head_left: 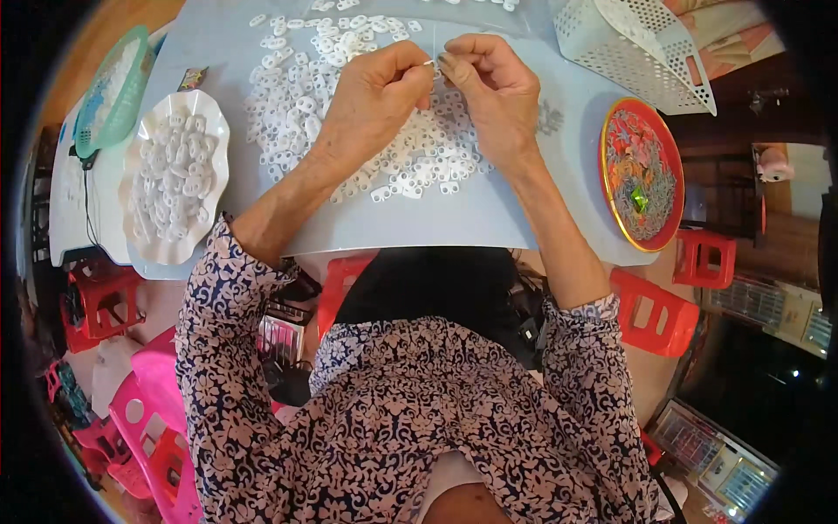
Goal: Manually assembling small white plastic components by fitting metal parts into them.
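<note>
My left hand [375, 96] is raised over the far part of the table, thumb and forefinger pinched on a small white plastic piece [429, 63]. Close beside it, the fingertips of my right hand [504, 105] press together; whatever they hold is too small to make out. A thin pale line rises near the fingertips. Under and around both hands spreads a loose heap of white oval pieces with two holes [292, 113]. More such pieces fill a scalloped white dish [166, 253] on the left. A few small grey bits [550, 119] lie right of my right hand.
A red, gold-rimmed bowl [604, 157] of grey and orange bits stands at the table's right edge. Behind it is a white perforated basket [594, 48]. A green basket [94, 131] sits far left. Red stools [703, 259] and a pink chair [135, 419] surround the table.
</note>
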Tool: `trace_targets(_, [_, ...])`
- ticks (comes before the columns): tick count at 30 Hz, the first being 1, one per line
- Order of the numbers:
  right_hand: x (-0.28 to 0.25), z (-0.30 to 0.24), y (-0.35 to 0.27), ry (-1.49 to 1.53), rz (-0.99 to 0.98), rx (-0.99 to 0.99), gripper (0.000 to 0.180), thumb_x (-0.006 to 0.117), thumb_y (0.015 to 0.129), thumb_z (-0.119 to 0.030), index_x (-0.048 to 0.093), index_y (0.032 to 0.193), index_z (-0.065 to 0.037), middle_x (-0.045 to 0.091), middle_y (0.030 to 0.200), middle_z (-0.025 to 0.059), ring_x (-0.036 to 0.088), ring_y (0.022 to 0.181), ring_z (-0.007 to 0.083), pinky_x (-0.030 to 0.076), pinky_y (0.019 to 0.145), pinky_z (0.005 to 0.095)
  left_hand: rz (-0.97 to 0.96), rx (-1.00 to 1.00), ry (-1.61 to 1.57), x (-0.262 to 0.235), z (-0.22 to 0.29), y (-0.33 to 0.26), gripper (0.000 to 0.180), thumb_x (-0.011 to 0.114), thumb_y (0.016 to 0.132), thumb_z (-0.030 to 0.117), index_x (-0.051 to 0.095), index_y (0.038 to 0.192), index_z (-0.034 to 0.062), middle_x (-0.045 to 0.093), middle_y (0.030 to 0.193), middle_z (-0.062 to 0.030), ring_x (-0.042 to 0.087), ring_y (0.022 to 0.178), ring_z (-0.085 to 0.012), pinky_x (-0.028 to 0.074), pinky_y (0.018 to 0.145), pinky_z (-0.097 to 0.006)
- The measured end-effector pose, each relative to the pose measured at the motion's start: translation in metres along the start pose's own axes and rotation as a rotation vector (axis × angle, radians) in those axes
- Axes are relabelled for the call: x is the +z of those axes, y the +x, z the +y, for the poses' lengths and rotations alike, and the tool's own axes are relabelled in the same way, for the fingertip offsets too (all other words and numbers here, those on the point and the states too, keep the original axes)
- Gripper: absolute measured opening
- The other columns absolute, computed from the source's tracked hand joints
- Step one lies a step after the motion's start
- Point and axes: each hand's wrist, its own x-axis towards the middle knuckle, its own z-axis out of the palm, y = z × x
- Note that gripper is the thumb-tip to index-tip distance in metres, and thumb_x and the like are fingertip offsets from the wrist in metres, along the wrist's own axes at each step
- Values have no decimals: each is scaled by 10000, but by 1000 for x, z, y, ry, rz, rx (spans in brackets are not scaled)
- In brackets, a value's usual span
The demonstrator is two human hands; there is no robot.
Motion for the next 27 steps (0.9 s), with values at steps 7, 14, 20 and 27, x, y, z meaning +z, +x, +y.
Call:
trace_targets(7, [-2,-4,-1,-71,-18,14,157,664,842,-42,621,987,-1,638,819,3,549,699,35,446,598,181,-39,-10,57,-4,-3,3,174,513,851,134,587,731,33,554,610,4,417,542,-43,335,489,-219])
trace_targets(14, [1,-5,-1,-116,-19,-55,155,660,852,-66,623,988,-2,629,783,-2,523,665,33,433,583,178,-41,46,76,-2,-4,4,186,518,862,156,594,734,45,560,612,6,436,559,-45,355,517,-221])
trace_targets(20, [-2,-8,-2,-129,-12,19,112,657,865,-114,645,861,-3,595,688,-9,495,615,36,404,539,181,-69,17,26,-5,-2,6,173,530,855,157,608,748,44,573,636,11,456,583,-48,372,544,-222])
trace_targets(27, [-1,-9,-2,-198,-2,74,191,656,875,-177,629,791,-8,567,645,-22,458,566,33,364,491,186,-111,35,41,-6,-5,6,163,531,839,143,610,743,37,575,629,11,457,580,-48,367,541,-224])
